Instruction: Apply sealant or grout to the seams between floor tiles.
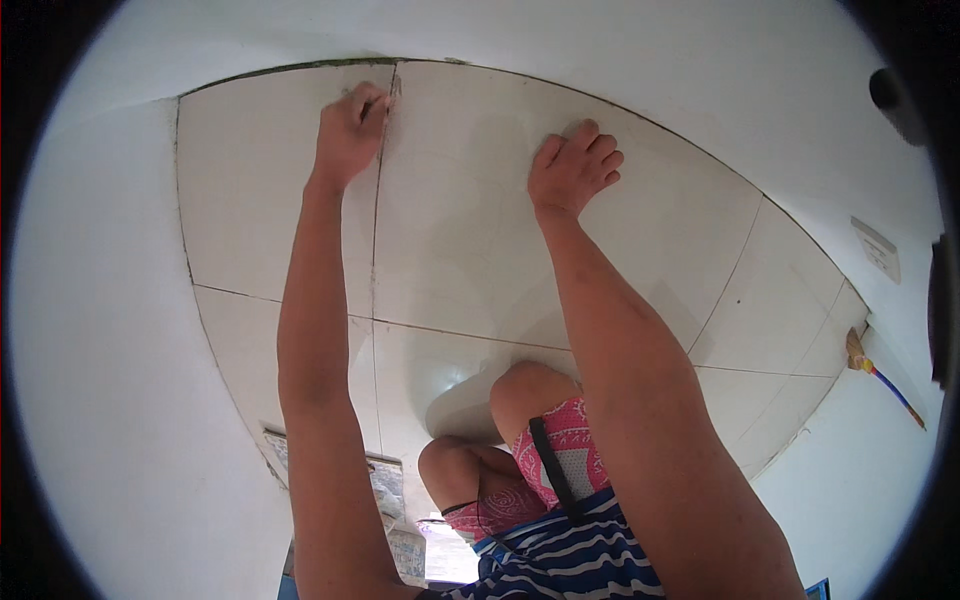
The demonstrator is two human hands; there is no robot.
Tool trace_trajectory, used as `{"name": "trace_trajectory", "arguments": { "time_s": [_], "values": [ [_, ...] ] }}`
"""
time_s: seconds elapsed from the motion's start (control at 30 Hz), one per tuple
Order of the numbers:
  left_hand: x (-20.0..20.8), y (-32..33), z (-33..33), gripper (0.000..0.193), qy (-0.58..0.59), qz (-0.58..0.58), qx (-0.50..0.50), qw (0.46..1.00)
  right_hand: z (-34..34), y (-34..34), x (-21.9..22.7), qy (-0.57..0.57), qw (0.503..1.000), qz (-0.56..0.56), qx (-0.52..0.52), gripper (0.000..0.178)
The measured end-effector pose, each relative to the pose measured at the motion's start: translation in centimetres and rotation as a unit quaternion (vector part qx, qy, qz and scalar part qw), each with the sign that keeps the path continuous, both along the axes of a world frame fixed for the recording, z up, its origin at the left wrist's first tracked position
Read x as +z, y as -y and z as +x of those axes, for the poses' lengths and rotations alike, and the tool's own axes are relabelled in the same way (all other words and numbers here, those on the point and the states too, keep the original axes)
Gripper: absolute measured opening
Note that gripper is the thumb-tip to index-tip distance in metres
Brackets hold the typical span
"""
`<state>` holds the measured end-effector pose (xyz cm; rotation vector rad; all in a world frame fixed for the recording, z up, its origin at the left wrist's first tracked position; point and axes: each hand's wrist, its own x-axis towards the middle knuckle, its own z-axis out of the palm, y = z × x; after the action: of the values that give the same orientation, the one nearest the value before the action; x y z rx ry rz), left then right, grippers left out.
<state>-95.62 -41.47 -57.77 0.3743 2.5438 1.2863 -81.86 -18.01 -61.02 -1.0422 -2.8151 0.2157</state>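
My left hand (350, 133) is low over the pale tile floor (470, 240), at the dark joint (379, 180) between two tiles near the far wall. Its fingers are closed in a pinch, and a small light tip seems to show at them, too small to name. To the right, my right hand (575, 172) rests on the large middle tile. Those fingers are bent and somewhat apart, with the fingertips toward the floor, and I see nothing held in them. Dark greenish dirt (300, 66) lines the floor's far edge.
White walls (110, 250) close in at the left, far side and right. A wall socket plate (876, 249) and a small broom (880, 376) with a blue handle are at the right. My bent knees (530, 392) are close to the floor. Patterned items (385, 485) lie lower left.
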Motion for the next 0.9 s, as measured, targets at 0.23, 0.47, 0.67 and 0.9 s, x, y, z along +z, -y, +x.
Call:
{"name": "trace_trajectory", "arguments": {
  "time_s": [0.23, 0.47, 0.67, 0.9],
  "values": [
    [0.0, 2.2, 4.7, 0.009, -0.012, -0.014, 0.010, 1.000, -0.3, -0.2, 0.2, 0.004, 1.000, -0.001, -0.002, 0.034],
    [0.6, 2.6, 5.6, 0.013, 0.038, -0.016, 0.006, 0.999, -0.2, -0.2, 0.4, 0.026, 1.000, -0.008, -0.004, 0.033],
    [0.6, -0.8, -1.2, 0.016, 0.020, -0.050, 0.012, 0.998, -0.1, 0.1, 0.1, 0.001, 1.000, 0.009, 0.000, 0.034],
    [-0.5, 3.3, 4.9, 0.016, 0.042, -0.003, -0.011, 0.999, -0.3, -0.3, 0.4, 0.017, 1.000, -0.001, -0.003, 0.034]
  ]
}}
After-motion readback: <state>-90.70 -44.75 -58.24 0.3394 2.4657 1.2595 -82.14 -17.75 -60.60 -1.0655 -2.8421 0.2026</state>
